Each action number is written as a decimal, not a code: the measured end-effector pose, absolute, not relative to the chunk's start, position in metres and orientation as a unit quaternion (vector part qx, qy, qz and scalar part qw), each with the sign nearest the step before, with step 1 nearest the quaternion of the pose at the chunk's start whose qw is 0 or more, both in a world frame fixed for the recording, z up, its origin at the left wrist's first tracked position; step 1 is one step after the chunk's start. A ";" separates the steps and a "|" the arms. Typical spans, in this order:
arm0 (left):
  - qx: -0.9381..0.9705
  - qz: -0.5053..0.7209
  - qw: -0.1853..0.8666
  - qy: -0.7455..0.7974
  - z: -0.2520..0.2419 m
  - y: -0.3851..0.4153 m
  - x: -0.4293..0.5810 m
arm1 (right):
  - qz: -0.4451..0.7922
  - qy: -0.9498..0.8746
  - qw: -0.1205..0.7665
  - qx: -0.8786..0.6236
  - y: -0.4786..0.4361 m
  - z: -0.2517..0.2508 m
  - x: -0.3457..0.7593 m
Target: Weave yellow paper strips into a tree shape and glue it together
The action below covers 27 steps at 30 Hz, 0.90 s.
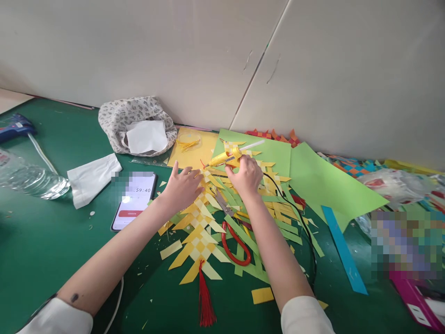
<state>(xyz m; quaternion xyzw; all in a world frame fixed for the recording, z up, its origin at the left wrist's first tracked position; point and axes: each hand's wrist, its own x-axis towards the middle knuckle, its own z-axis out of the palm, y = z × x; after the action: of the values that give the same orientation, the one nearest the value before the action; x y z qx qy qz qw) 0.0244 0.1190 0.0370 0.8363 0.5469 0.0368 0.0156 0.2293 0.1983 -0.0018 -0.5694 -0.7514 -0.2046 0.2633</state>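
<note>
A yellow hot glue gun (222, 158) with a clear glue stick at its back is gripped in my right hand (248, 175). Its nozzle points left, close to a small red loop at the upper end of a woven yellow and cream paper piece (198, 222). A red tassel (206, 299) hangs from that piece's near end. My left hand (184, 186) lies over the upper left of the weave, fingers stretched out and thumb raised. Under and beside my right forearm are red-handled scissors (236, 250) among green paper strips (259, 260); another yellow weave (274, 185) lies behind.
A phone (134, 199), tissue (93, 178), water bottle (34, 178) and patterned cloth bag (139, 109) are on the left. Right of the hands lie green sheets (337, 181), a blue strip (344, 250) and plastic-wrapped items. The glue gun's black cord (295, 206) curves past my right forearm.
</note>
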 end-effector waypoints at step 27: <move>0.837 0.032 0.016 0.546 0.037 0.119 0.025 | -0.205 -0.753 0.267 -0.565 0.198 -0.001 0.229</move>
<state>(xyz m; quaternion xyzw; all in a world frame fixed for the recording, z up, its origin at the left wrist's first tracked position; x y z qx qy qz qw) 0.0248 0.1191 0.0374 0.8367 0.5465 0.0317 0.0160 0.2287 0.1975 -0.0014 -0.5652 -0.7530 -0.2053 0.2672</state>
